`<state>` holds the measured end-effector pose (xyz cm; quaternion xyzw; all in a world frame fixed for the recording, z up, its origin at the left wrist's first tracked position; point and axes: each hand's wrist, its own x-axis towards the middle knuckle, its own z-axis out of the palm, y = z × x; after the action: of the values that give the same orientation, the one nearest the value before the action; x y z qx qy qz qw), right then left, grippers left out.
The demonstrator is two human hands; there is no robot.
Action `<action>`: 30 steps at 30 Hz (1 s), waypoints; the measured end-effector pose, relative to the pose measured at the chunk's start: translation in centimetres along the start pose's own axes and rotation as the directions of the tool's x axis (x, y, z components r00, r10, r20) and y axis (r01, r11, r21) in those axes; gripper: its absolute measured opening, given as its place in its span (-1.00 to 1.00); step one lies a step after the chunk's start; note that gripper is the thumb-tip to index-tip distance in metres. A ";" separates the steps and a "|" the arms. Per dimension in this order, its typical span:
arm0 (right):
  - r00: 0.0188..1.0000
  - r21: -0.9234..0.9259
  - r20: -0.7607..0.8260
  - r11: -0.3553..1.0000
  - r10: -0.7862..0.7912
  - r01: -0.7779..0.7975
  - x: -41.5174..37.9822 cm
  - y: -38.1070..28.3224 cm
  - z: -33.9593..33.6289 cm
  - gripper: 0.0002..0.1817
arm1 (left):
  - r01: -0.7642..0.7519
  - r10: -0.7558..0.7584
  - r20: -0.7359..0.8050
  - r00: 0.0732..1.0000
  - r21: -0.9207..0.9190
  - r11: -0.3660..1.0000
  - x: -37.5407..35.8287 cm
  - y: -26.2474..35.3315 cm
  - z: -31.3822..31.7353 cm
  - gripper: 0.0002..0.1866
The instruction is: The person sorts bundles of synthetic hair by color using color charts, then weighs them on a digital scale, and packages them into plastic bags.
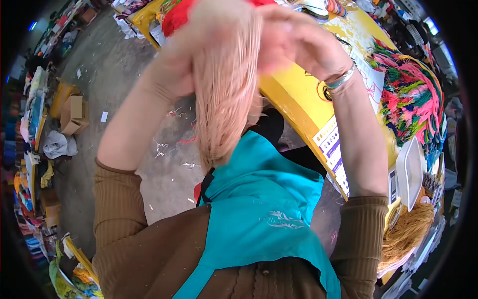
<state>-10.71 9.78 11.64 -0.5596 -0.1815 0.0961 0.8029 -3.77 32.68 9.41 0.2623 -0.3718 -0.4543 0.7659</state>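
A long bundle of pale pink yarn (pixel 226 89) hangs in front of me, its strands falling to the teal apron (pixel 264 199). Around the upper left part of the bundle, my left hand (pixel 179 57) is closed, though its fingers are blurred. My right hand (pixel 306 42) is raised at the right side of the bundle, bent towards its top, with a silver bracelet at the wrist. Motion blur hides its fingertips and whether they grip the yarn. Red yarn (pixel 174 20) shows behind my left hand.
On the yellow table (pixel 298 99) lie multicoloured yarn (pixel 411 89), a white tray (pixel 409 172), a scale (pixel 393 187) and tan yarn (pixel 411 231). Across the floor at left stand a cardboard box (pixel 74 114) and a plastic bag (pixel 59 145). Thread scraps litter the floor.
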 end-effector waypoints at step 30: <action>0.887 -0.561 -0.372 0.828 -0.275 0.022 -1.9 7.1 -0.3 -0.72 | -0.114 0.175 -0.395 0.902 0.172 0.978 1.7 -3.5 -2.2 -0.47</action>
<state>-11.95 11.38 4.56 -0.7539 -0.0605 -0.1516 0.6364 -3.21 29.69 6.11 0.3779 -0.2539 -0.3030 0.8372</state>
